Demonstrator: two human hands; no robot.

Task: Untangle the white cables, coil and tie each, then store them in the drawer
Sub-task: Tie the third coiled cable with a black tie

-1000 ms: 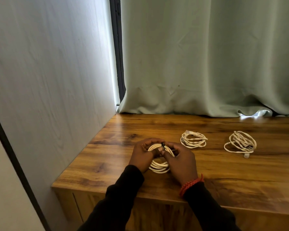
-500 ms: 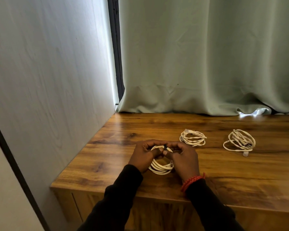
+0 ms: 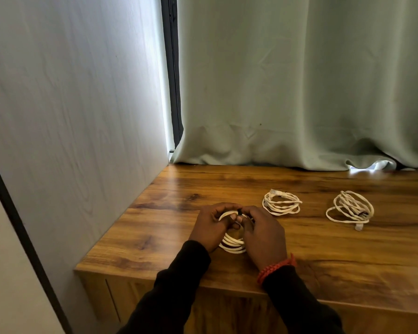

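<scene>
Head view: at the near left of a wooden bench (image 3: 348, 261), the left hand (image 3: 210, 227) and right hand (image 3: 263, 235) both grip a coiled white cable (image 3: 232, 244), fingertips pinching a small dark tie (image 3: 239, 211) at its top. Beyond lie a second coil (image 3: 281, 203) and, farther right, a looser coil (image 3: 350, 209), well apart, before a pale green curtain (image 3: 299, 80).

Three cable coils (image 3: 281, 203) on tabletop (image 3: 348, 256)
</scene>
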